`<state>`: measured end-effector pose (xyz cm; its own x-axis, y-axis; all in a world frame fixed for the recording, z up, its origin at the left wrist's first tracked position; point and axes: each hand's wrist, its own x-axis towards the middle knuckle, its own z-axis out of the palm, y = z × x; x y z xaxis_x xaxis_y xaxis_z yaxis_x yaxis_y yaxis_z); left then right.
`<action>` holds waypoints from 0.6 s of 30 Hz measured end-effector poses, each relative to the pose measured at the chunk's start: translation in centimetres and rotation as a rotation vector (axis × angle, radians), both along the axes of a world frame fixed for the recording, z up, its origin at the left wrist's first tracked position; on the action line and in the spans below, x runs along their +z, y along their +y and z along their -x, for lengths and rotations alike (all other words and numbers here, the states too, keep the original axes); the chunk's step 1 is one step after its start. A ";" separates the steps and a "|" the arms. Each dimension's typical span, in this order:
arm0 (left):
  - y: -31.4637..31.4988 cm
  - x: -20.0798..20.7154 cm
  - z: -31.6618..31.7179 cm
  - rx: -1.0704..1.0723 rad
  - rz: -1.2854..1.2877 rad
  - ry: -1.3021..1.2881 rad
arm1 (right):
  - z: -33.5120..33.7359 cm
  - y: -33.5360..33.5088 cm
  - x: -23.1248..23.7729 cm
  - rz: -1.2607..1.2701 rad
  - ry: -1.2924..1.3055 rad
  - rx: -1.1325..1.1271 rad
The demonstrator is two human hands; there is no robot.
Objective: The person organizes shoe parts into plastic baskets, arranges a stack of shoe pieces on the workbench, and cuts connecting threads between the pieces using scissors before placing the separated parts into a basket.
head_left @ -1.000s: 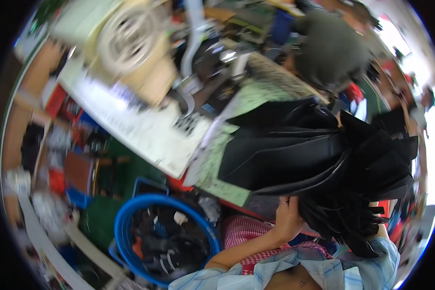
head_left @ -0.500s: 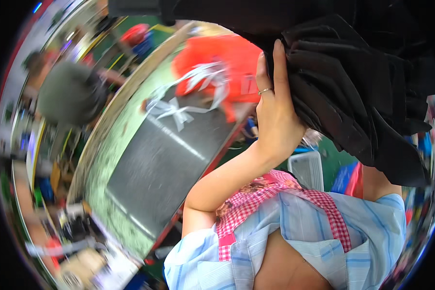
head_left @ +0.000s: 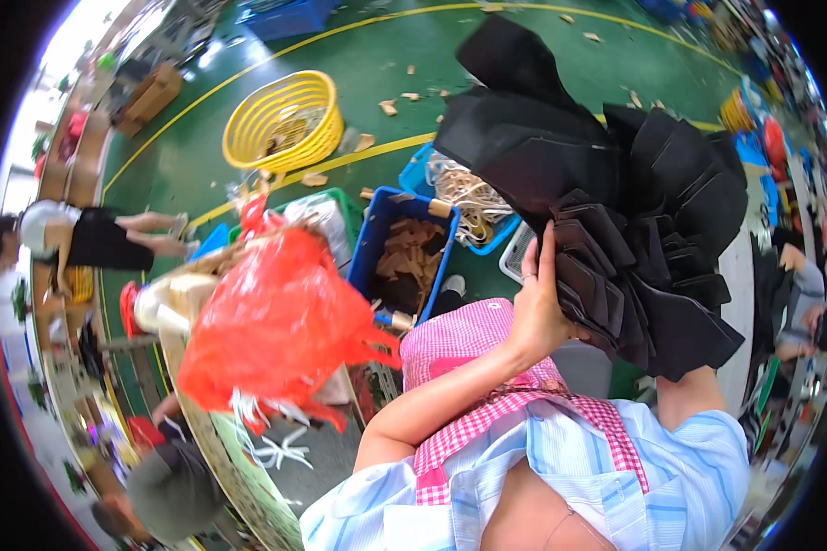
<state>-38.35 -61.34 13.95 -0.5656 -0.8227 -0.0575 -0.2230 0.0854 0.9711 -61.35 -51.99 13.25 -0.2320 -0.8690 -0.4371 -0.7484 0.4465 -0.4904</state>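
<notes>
Reference point: dark-blue rectangular plastic bin (head_left: pixel 370 241) holding brown scraps (head_left: pixel 409 257). Thick, fanned bundle of thin black flexible sheets (head_left: pixel 634 234) is right of the bin, held up before the torso. Left hand (head_left: pixel 540 308), just right of the bin, is clamped on the bundle's near edge, fingers straight along the layers. Right hand: hidden by the bundle, grip cannot be told; only its bare forearm (head_left: pixel 689 395) shows.

Progress (judged): sheets gathered and lifted; not yet set down; edges splay, not squared.

Surroundings: translucent red plastic bag (head_left: pixel 276 321) left of the bin; yellow slatted plastic basket (head_left: pixel 324 124) beyond it, to the left.
</notes>
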 end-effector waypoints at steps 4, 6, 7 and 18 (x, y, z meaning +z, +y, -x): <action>-2.9 -5.1 5.5 -0.280 -0.198 0.034 | 4.0 -2.8 -3.7 -0.026 0.041 -0.151; -3.3 -7.4 8.2 -0.443 -0.266 0.029 | 7.0 -3.3 -4.4 -0.033 0.077 -0.232; -3.2 -8.8 9.4 -0.493 -0.279 0.031 | 8.7 -3.2 -4.7 -0.039 0.099 -0.278; -5.1 -44.5 22.0 -0.873 -0.310 0.116 | 26.5 -4.4 -39.0 -0.024 0.211 -0.546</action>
